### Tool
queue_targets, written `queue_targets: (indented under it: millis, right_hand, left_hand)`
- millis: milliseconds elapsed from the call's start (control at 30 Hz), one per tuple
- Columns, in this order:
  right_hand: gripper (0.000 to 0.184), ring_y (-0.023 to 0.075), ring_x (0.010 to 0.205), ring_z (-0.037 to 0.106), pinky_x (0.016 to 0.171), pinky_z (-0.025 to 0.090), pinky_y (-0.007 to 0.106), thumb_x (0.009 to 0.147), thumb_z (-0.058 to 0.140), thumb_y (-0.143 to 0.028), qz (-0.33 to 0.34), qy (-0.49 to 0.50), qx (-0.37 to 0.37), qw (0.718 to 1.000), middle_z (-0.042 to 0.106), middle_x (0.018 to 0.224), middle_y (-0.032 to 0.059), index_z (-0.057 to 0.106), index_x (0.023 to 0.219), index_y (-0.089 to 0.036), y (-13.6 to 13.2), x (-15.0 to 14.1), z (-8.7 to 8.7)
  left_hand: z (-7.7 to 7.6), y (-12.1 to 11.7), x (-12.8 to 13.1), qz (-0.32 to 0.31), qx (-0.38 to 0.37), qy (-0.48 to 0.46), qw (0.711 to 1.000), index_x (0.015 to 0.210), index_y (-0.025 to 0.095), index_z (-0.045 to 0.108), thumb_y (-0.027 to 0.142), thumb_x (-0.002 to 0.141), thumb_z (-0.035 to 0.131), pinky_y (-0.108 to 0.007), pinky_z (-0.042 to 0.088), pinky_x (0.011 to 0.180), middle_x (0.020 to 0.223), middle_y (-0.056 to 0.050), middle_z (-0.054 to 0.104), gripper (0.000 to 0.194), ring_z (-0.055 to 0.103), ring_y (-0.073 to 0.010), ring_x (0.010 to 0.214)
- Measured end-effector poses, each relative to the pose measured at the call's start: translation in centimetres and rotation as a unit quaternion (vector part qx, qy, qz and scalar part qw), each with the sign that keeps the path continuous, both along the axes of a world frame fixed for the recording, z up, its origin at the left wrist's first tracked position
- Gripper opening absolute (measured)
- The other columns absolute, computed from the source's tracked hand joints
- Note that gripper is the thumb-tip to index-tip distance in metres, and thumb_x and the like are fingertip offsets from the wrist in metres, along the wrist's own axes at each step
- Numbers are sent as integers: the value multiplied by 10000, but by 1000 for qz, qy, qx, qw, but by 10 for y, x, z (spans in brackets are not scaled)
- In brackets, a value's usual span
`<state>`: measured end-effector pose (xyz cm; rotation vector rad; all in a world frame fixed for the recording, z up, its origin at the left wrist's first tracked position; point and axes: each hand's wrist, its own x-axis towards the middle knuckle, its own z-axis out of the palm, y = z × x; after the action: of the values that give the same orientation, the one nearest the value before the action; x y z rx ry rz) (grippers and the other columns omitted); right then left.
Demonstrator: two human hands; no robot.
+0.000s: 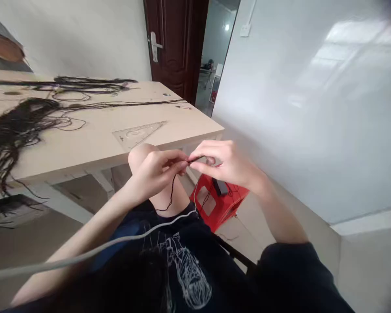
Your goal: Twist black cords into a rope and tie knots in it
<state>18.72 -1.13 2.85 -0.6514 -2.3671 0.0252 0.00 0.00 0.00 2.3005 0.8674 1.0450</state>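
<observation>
Above my lap, both hands meet fingertip to fingertip on a thin dark braided cord point(172, 191). My left hand point(161, 169) is closed in a pinch on the cord, and a length of it hangs below the fingers toward my thigh. My right hand point(220, 161) pinches the same cord just beside the left fingertips. A short piece of cord shows between the right thumb and index finger. Whether there is a knot or loop at the fingertips is too small to tell.
Bundles of dark cords point(26, 117) lie on the wooden table point(101, 143) at left, with a clear set square point(138, 134) and a pen point(183, 107). A red stool point(221, 208) holds a dark box point(219, 187). A pale cable point(117, 241) crosses my lap.
</observation>
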Motion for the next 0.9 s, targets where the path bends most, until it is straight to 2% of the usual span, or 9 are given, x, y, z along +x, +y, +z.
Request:
queue_targets:
  millis: [200, 300, 400, 533, 633, 800, 900]
  right_hand:
    - [179, 143, 734, 560, 662, 417, 251, 872, 470, -162, -74, -79, -11, 994, 622, 824, 73, 631, 921, -99, -1, -6, 4]
    - [189, 148, 705, 537, 637, 394, 258, 876, 459, -165, -101, -96, -4, 990, 597, 785, 76, 627, 890, -80, 3, -7, 8]
    - [177, 119, 655, 498, 607, 366, 236, 871, 470, -161, -87, -87, -1, 992, 570, 730, 46, 627, 832, -90, 9, -7, 11]
    - [129, 72, 562, 416, 567, 328, 208, 837, 517, -138, -51, -66, -1, 996, 516, 644, -4, 620, 769, -101, 16, -8, 18]
    - [100, 59, 541, 391, 567, 326, 199, 805, 534, -105, -31, -61, -23, 997, 510, 622, -17, 618, 751, -97, 18, -11, 24]
    - [126, 76, 584, 434, 557, 329, 202, 790, 505, -107, -21, -77, -68, 994, 562, 663, 11, 623, 746, -103, 17, -18, 32]
    - [130, 75, 563, 424, 550, 329, 204, 783, 507, -111, -27, -88, -81, 992, 532, 619, 2, 630, 740, -102, 17, -19, 34]
  left_hand:
    - [2, -2, 6, 59, 62, 7, 996, 758, 151, 576, 137, 818, 440, -178, 409, 563, 602, 19, 554, 150, 502, -72, 573]
    - [7, -4, 8, 74, 58, 0, 996, 795, 142, 588, 182, 818, 456, -184, 382, 528, 640, 8, 566, 139, 486, -75, 572]
    - [9, -3, 6, 83, 24, -2, 996, 805, 145, 597, 262, 820, 475, -194, 373, 526, 635, 8, 571, 170, 485, -82, 573]
    - [9, 5, -1, 61, -22, -30, 997, 806, 157, 603, 323, 778, 547, -218, 436, 643, 706, -6, 607, 178, 556, -108, 678]
    - [10, 9, -5, 51, -41, -48, 997, 791, 162, 601, 321, 756, 578, -218, 441, 641, 726, -9, 603, 165, 548, -107, 681]
    - [15, 10, -10, 13, -62, -63, 996, 743, 156, 603, 279, 748, 586, -210, 423, 598, 675, -2, 582, 124, 532, -98, 648]
    - [15, 10, -13, 20, -48, -49, 997, 736, 158, 612, 270, 760, 565, -207, 416, 593, 635, 6, 577, 124, 528, -93, 633]
